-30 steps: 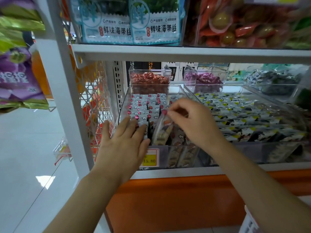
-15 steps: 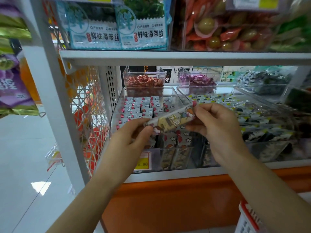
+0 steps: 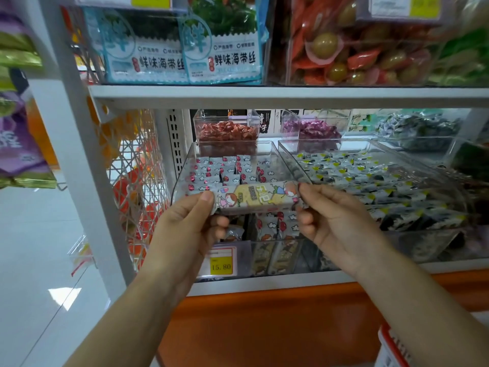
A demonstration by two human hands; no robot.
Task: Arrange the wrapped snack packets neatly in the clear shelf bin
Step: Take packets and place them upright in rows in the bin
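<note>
In the middle of the frame, one snack packet [image 3: 258,196] was held flat and level in front of the clear shelf bin [image 3: 185,165], above its front rows. The left hand [image 3: 189,223] pinched the left end of the wrapper between thumb and fingers, and the right hand [image 3: 334,217] pinched the right end in the same way, so both hands were closed on this one packet. Behind it, other packets [image 3: 225,170] stood in rows inside the bin. The step seemed to be the straightening of one packet before it goes back. The next move probably needs a turn to upright and a free slot, maybe at the front, though the hands hid that part.
</note>
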